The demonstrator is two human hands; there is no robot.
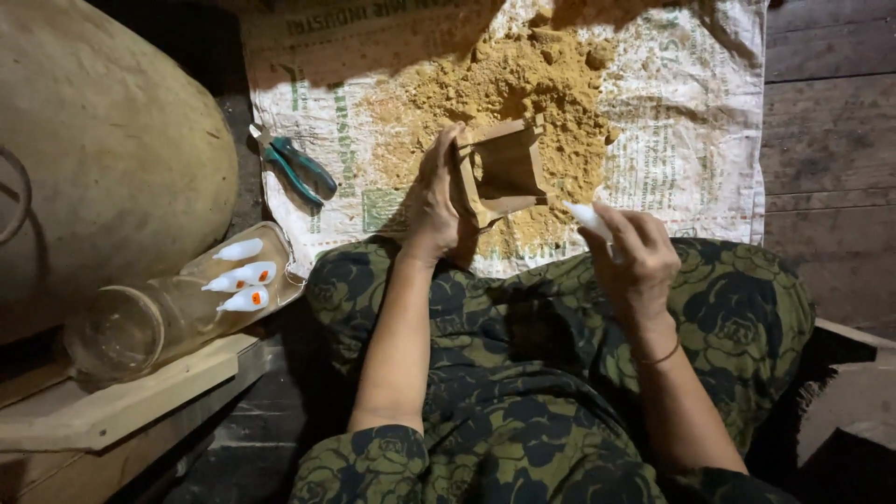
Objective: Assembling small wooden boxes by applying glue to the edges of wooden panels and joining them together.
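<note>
My left hand (433, 194) grips a small open brown cardboard box (504, 170), tilted on its side over a heap of yellowish sawdust-like powder (509, 89). My right hand (633, 254) holds a small white glue tube (590, 219) whose tip points toward the box's lower right corner. The powder lies on a white woven sack (691, 121) spread over the floor in front of my knees. My lap is covered by dark green cloth with a rose pattern (523, 373).
Green-handled pliers (301, 170) lie on the sack's left edge. A clear tray (266, 271) holding three white glue tubes and an empty glass jar (131, 327) rest on a wooden plank (121, 401) at left. A large tan rounded object (103, 140) fills the upper left.
</note>
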